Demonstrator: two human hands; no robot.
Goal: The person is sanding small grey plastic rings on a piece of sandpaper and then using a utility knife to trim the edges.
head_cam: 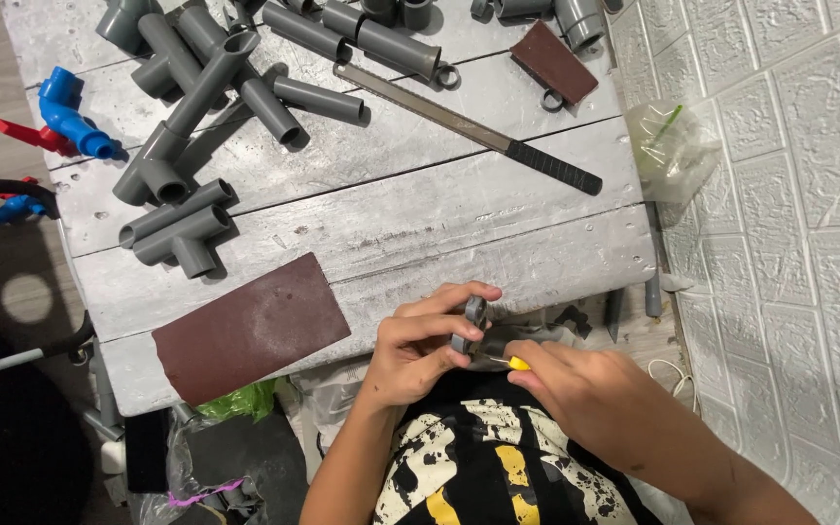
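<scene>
My left hand (418, 345) grips a small grey pipe fitting (472, 326) just off the near edge of the grey wooden table (459, 219). My right hand (590, 389) pinches a small tool with a yellow handle (517, 363), its thin tip pointing into the fitting. Both hands hover over my lap, close together. Most of the fitting is hidden by my fingers.
A brown sandpaper sheet (250, 329) lies on the near left of the table. Grey pipe pieces and joints (196, 97) crowd the far left, next to a blue fitting (70, 112). A long file with a black handle (473, 128) lies diagonally. A clear plastic bag (671, 146) sits by the white wall.
</scene>
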